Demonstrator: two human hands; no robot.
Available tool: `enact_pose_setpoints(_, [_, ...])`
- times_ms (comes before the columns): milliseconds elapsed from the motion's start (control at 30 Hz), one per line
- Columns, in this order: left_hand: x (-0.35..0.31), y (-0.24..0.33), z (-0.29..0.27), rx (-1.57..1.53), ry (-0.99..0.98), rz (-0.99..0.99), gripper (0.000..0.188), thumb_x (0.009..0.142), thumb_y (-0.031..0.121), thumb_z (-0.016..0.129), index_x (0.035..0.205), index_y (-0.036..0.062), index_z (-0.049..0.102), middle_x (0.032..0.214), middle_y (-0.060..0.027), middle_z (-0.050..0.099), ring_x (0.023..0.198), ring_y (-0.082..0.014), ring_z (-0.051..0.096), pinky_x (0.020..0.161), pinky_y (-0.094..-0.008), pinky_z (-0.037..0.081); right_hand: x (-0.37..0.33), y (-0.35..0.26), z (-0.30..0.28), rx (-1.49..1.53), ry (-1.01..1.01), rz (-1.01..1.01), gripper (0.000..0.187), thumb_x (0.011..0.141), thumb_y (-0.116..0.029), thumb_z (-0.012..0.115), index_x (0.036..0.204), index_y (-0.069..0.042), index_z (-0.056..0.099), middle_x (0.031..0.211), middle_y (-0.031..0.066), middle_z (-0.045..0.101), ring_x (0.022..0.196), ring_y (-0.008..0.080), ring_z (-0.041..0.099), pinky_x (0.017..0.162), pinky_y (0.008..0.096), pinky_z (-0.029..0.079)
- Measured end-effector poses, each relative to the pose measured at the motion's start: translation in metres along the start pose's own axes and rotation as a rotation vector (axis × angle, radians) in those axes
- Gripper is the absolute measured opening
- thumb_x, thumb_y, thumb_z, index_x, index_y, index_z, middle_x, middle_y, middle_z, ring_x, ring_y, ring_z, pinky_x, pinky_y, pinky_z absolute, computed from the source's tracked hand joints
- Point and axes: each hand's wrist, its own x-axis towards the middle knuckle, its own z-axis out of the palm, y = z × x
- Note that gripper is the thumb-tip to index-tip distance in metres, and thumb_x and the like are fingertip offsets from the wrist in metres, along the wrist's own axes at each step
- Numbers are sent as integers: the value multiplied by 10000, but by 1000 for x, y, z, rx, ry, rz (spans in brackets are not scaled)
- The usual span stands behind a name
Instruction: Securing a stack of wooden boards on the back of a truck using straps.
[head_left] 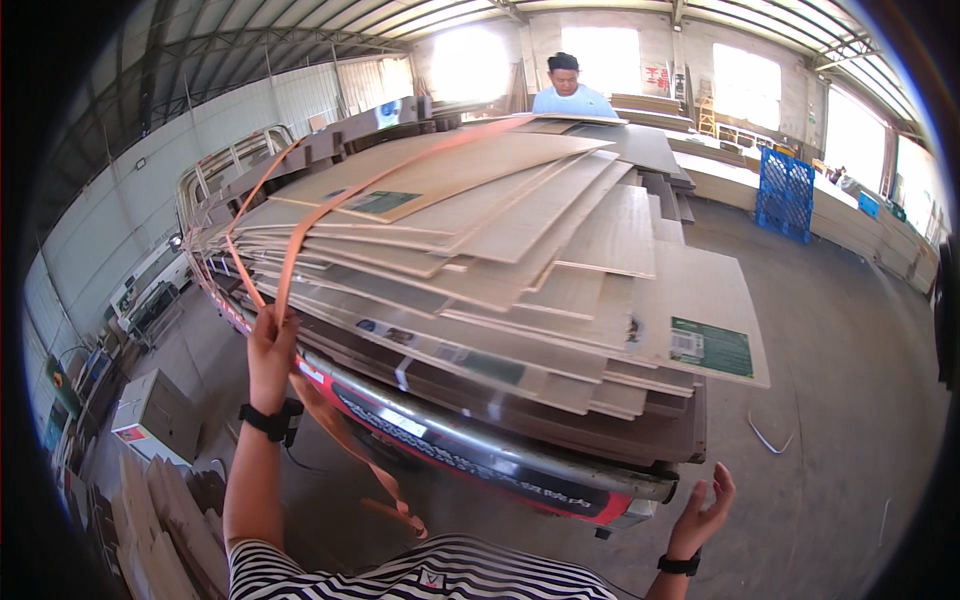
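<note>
1. Orange strap: clasped in our left hand, the nearer; runs lengthwise up and away over the fanned thin boards; tail hangs below.
2. Our right hand: empty, loosely spread, well apart rightward.

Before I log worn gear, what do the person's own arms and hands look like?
The left hand and right hand are ungloved. A black band circles each wrist, the left bearing a dark block. Forearms are bare; the top is striped black and white.
</note>
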Motion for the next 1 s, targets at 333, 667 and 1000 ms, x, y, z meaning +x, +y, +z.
enact_pose_setpoints(333, [-21,-8,-46,-165,-169,-95,247,792,-51,575,1003,39,485,788,38,485,646,-20,446,542,-172,346,-60,-86,8,270,146,-77,207,909,-82,490,1098,3,490,1049,97,535,986,188,507,915,312,376])
enact_pose_setpoints(667, [-94,-109,-49,-568,-650,-356,324,783,-19,651,1001,69,429,747,9,502,546,-69,500,487,-209,419,-158,-162,81,415,-317,-97,174,872,-1,538,1046,-13,522,899,63,575,804,118,549,724,245,456])
enact_pose_setpoints(1000, [-97,-110,-96,-888,-714,-269,447,841,245,663,1135,41,395,590,-51,485,403,-113,421,410,-223,375,-211,-183,113,312,-796,115,123,899,-42,510,1010,5,533,828,79,628,752,118,601,702,251,492])
